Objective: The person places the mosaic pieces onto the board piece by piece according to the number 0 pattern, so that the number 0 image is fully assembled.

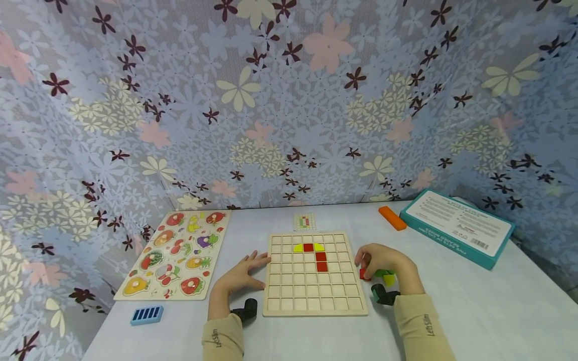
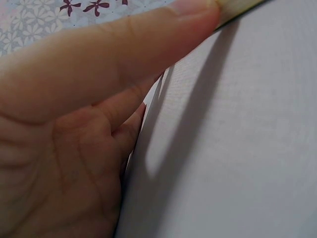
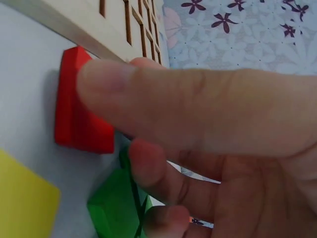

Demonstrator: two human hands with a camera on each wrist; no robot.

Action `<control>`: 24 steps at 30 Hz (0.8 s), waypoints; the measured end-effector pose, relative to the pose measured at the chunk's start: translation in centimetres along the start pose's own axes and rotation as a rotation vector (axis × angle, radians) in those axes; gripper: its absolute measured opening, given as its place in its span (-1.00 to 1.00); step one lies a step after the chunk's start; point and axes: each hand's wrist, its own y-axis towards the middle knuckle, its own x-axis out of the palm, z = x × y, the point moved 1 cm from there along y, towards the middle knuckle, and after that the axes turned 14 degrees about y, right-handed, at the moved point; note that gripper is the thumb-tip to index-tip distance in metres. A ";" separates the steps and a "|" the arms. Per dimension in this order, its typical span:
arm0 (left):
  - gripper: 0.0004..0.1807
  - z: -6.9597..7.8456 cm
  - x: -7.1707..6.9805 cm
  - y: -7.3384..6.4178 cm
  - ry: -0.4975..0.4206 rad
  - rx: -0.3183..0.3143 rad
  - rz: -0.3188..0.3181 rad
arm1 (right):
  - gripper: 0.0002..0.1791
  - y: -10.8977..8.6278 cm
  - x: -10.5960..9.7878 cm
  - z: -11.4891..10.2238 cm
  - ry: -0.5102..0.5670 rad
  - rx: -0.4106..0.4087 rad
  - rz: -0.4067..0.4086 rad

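A wooden grid board (image 1: 316, 313) lies flat in the middle of the table in the head view. Two yellow corner-shaped pieces and several red square blocks (image 1: 321, 256) sit in its upper cells. Spread along the board's left edge, my left hand (image 1: 240, 275) touches it with straight fingers and thumb; the left wrist view shows the thumb tip against that edge (image 2: 230, 11). To the right of the board, my right hand (image 1: 384, 259) pinches a red block (image 3: 74, 106) between thumb and finger. Beside it lie green blocks (image 3: 116, 203) and a yellow block (image 3: 25, 193).
Behind the board lies a small pattern card (image 1: 304, 221). A fruit puzzle board (image 1: 155, 245) and a blue slotted block (image 1: 147, 315) are at left. An orange bar (image 1: 392, 218) and a teal box (image 1: 458, 228) lie at back right. A flowered curtain (image 1: 289, 110) hangs behind.
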 end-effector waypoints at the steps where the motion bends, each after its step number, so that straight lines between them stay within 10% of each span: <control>1: -0.17 0.0 0.0 0.0 0.001 -0.001 0.000 | -0.66 0.0 0.1 0.0 -0.002 0.008 0.003; 24: -0.17 0.0 -0.1 -0.1 -0.009 0.015 -0.008 | -0.68 0.9 -0.7 0.3 -0.149 -0.118 0.187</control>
